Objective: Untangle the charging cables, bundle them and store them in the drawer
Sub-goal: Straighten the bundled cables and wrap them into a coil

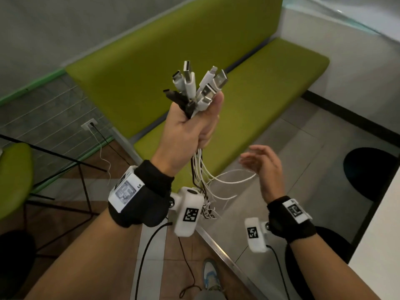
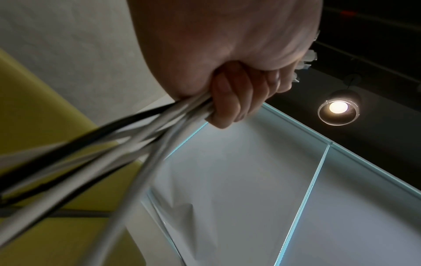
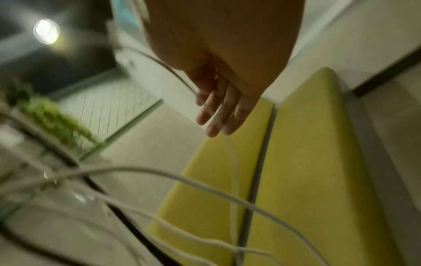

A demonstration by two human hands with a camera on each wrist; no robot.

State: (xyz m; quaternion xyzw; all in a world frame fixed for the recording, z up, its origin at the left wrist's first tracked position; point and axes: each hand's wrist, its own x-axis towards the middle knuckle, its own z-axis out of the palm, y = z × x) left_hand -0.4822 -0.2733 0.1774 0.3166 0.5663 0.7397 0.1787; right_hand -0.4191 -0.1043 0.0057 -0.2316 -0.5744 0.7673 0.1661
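1. Wrist-worn cameras (image 1: 187, 211) sit nearest the lens in the head view, one strapped on each forearm, each with a black lead trailing down.
2. Left hand (image 1: 190, 126) raised, fist wrapped tight round the charging cables (image 1: 195, 87). Plug ends, white and black, fan out above the thumb; likely gathered this way so all connectors line up at one end before bundling.
3. Left wrist view confirms it: fingers (image 2: 230, 100) curled hard over the white and black strands where they leave the bottom of the fist.
4. Loose lengths (image 1: 216, 180) hang below the fist in open loops, white mostly, a few black. Lower ends (image 1: 207, 211) look knotted together beside the left wrist camera, so untangling seems unfinished.
5. Right hand (image 1: 263, 163) lower and to the right, fingers spread and relaxed, gripping nothing. One white loop reaches its fingertips; right wrist view shows a strand lying across the fingers (image 3: 216, 111). Probably combing the strands straight.
6. Green bench (image 1: 249, 100) behind and below; cables held in the air over its seat, resting on nothing.
7. Containers: no drawer in any view, so storage is not yet begun.
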